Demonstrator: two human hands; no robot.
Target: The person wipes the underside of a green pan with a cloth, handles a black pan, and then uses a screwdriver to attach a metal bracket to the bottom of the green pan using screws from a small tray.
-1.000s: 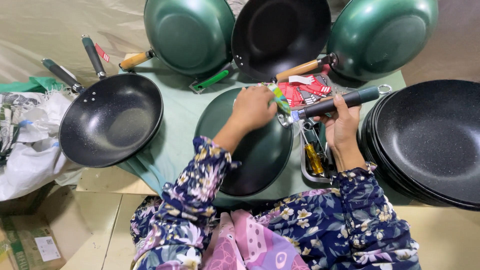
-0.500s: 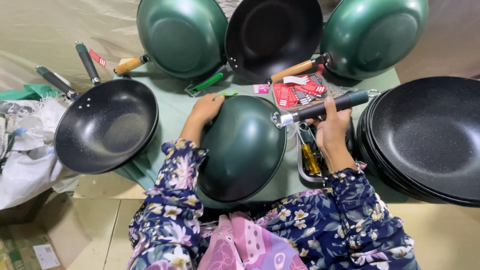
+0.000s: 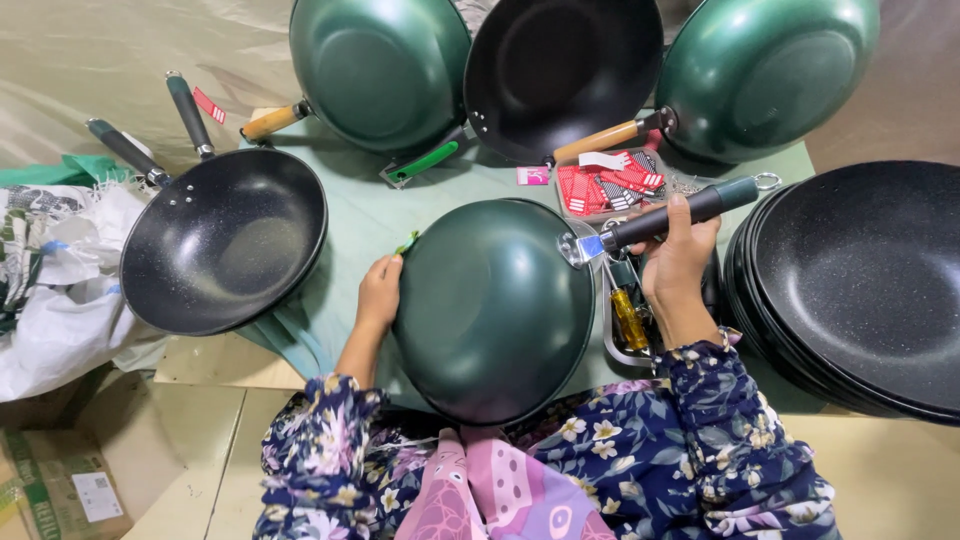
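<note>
Two hands are holding one green pan [image 3: 490, 310], seen from the head camera. It is sitting bottom-up over the teal cloth [image 3: 350, 215], tilted toward the person. The left hand [image 3: 378, 292] is now cupping its rim, fingers curled there; a second ago it was reaching up by the red tags [image 3: 605, 185]. The right hand [image 3: 680, 255] is gripping the dark handle [image 3: 665, 213], fingers closed. Judgement: pan now steadied at both ends

Four green woks [image 3: 490, 310], two black woks [image 3: 222, 255], one yellow-handled screwdriver [image 3: 629, 318].
</note>
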